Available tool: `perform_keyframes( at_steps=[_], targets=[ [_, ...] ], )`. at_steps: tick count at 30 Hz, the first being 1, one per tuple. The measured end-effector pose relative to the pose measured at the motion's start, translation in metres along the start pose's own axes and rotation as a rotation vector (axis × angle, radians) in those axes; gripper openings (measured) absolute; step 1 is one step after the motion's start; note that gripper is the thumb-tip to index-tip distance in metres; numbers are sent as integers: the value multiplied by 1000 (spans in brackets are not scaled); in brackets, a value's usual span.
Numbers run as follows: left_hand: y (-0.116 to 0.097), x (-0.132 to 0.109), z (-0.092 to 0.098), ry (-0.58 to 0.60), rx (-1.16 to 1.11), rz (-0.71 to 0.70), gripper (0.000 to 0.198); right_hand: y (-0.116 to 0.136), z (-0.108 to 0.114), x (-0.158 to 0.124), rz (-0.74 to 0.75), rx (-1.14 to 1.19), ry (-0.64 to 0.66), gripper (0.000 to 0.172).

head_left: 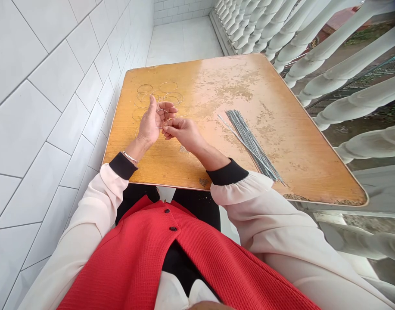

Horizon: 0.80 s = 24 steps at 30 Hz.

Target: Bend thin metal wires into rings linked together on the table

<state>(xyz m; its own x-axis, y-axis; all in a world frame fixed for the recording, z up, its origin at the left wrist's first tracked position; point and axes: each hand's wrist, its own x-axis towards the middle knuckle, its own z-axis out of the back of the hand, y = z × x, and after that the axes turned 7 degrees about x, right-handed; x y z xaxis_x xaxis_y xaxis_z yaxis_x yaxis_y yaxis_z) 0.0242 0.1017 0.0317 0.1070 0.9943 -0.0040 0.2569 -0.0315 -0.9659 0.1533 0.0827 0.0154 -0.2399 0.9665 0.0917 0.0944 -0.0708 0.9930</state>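
Observation:
Between my hands is a thin wire ring (161,110), small and pale, with part of it hidden behind fingers. My right hand (185,133) pinches the ring's near side between thumb and fingertips. My left hand (150,123) has its palm turned toward the ring, thumb raised and fingers apart; the ring seems to touch its fingers, but I cannot tell how firmly. Beyond and beside the left hand, several similar wire rings (168,82) lie on the table, some overlapping. To the right of my right hand lies a bundle of straight grey wires (253,145), one of them slanting away from the rest.
The worn wooden table (310,172) has peeling patches and chipped edges. A white tiled wall (68,82) runs close along its left side. White balusters (333,90) stand along the right. My lap is under the near edge.

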Motion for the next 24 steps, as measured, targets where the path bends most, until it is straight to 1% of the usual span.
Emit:
perform_keyframes(
  at_steps=[4,7,9,12,14,16,19,22,24],
  targets=[
    [-7,-1,4,36,-62,-12,69,0,1,1,-8,18,-6,20],
    [-11,-4,10,48,-77,-2,63,1,4,1,-21,59,-28,21],
    [-11,-7,15,47,-37,-28,52,0,6,2,-17,87,-50,21],
    [-8,-8,20,38,81,-96,28,-1,9,3,-2,106,-59,20],
    [-6,-8,22,15,140,-92,20,-3,10,4,3,118,-62,17],
    [-5,-7,23,-12,152,-67,19,-4,11,5,5,134,-76,13],
    [-7,-6,25,-45,184,-81,20,-4,13,6,-3,153,-95,11],
    [-10,-5,28,-72,322,-99,19,-2,14,5,-20,162,-108,7],
    [-12,-5,30,-73,421,-100,17,0,14,4,-30,165,-114,7]
  ],
)
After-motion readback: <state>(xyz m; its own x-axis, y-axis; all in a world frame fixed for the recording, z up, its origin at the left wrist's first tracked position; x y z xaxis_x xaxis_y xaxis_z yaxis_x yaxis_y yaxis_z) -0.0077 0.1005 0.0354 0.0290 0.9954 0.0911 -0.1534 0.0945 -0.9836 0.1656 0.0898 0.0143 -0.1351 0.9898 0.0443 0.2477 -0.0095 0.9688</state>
